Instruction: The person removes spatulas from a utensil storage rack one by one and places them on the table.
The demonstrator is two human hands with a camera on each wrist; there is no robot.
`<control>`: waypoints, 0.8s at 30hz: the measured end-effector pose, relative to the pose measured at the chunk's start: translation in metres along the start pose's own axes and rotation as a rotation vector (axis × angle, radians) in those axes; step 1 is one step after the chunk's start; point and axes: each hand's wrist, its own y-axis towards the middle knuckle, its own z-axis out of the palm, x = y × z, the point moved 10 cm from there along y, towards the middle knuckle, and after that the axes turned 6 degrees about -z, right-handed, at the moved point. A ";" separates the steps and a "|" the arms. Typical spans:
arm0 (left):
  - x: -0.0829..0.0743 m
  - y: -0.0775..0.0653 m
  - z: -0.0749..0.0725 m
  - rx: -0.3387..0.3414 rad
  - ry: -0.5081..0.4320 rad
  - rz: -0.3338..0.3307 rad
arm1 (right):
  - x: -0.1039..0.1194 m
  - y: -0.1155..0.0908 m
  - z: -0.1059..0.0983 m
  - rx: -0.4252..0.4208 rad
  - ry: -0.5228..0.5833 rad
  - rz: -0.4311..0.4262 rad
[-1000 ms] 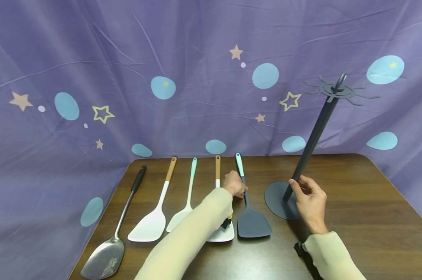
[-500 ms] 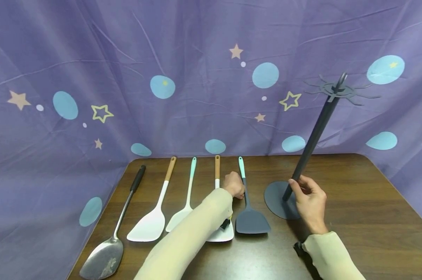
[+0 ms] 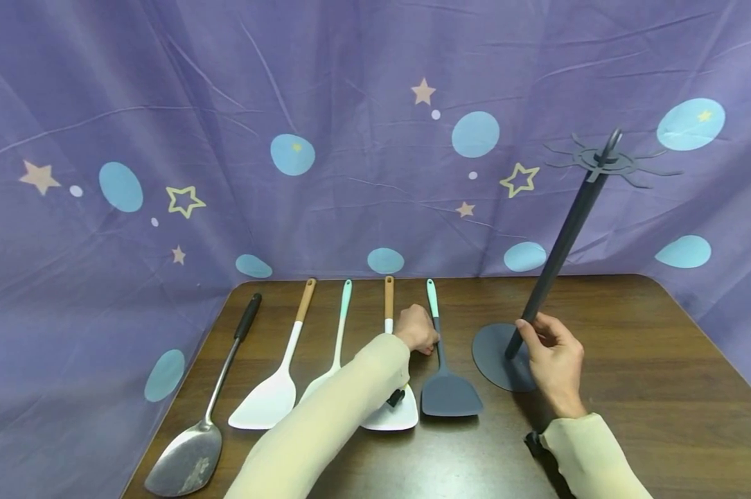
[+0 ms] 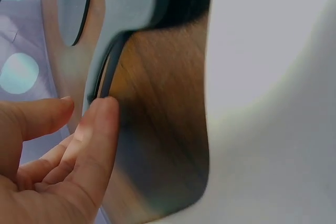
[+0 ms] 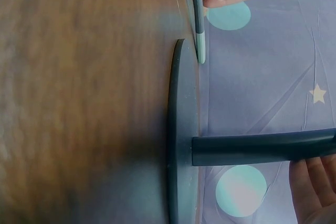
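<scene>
In the head view my left hand is at the shaft of a dark grey spatula with a mint handle, which lies on the table. The left wrist view has a gap between the thumb and the other fingers, whose tips are at the spatula's shaft. My right hand holds the lower pole of a black utensil stand, between thumb and fingers. The stand is upright on its round base, with a ring of hooks at its top.
Left of the grey spatula lie a white wood-handled spatula, partly under my left sleeve, a pale mint-handled spatula, another white wood-handled spatula and a steel spatula. A purple curtain hangs behind the wooden table.
The grey spatula's handle end has shifted slightly right and down in the head view, and its blade slightly up. My right hand and the stand stay in place.
</scene>
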 end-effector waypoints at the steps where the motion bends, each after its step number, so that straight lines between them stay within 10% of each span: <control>1: 0.000 0.000 -0.001 0.003 -0.004 0.008 | 0.000 0.000 0.000 0.001 0.001 0.004; 24: -0.018 -0.033 -0.042 -0.018 0.076 0.250 | -0.002 -0.002 -0.010 0.027 -0.016 0.042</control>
